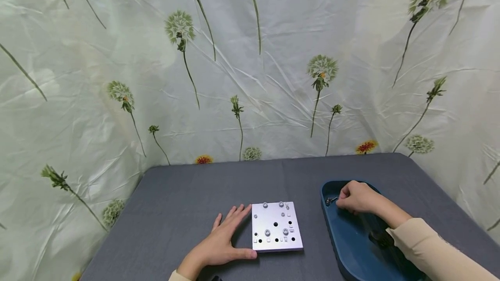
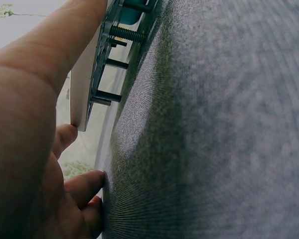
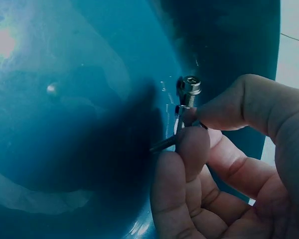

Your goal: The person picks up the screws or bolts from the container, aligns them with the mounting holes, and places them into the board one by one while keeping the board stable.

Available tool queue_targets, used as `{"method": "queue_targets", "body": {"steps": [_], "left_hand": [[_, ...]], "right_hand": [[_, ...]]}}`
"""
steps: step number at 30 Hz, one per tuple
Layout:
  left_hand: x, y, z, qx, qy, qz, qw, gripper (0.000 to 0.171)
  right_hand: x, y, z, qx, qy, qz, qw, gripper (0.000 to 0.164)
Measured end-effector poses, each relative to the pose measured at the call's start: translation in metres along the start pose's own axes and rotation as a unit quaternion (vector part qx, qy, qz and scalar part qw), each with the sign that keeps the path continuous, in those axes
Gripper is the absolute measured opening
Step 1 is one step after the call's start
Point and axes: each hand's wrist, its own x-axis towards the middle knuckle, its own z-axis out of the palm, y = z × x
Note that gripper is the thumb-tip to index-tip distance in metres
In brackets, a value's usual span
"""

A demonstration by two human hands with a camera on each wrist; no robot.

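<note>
A silver metal plate [image 1: 269, 217] with holes and several screw heads lies on the table. In the left wrist view, threaded screws and pins [image 2: 125, 34] stick out from its underside. My left hand [image 1: 222, 244] is spread at the plate's left side, index fingertip by the far corner and thumb [image 1: 244, 253] at the near one. Over the far left part of a blue tray, my right hand [image 1: 357, 197] pinches a small screw [image 3: 163, 144] between thumb and fingers. Beside the fingertips stands a socket-head screw [image 3: 191, 85], partly overlapped by them.
The deep blue tray [image 1: 339, 246] stands right of the plate, its raised rim around my right hand and forearm. A dark object [image 1: 379, 240] lies in it under my forearm. Grey cloth covers the table [image 1: 195, 203]; a flowered curtain [image 1: 250, 77] hangs behind.
</note>
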Motion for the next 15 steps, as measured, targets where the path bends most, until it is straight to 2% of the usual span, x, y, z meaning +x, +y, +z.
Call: {"method": "queue_targets", "body": {"steps": [4, 10, 15], "left_hand": [[0.0, 0.0, 0.001, 0.0, 0.0, 0.002, 1.0, 0.112], [0.001, -0.003, 0.001, 0.0, 0.002, -0.004, 1.0, 0.112], [0.003, -0.005, 0.002, -0.001, 0.001, -0.01, 0.9999, 0.112]], "right_hand": [[0.0, 0.002, -0.003, 0.023, -0.014, -0.007, 1.0, 0.021], [0.0, 0.002, -0.011, 0.082, -0.039, -0.016, 0.996, 0.008], [-0.002, 0.0, -0.015, 0.111, -0.052, -0.033, 0.992, 0.012]]}}
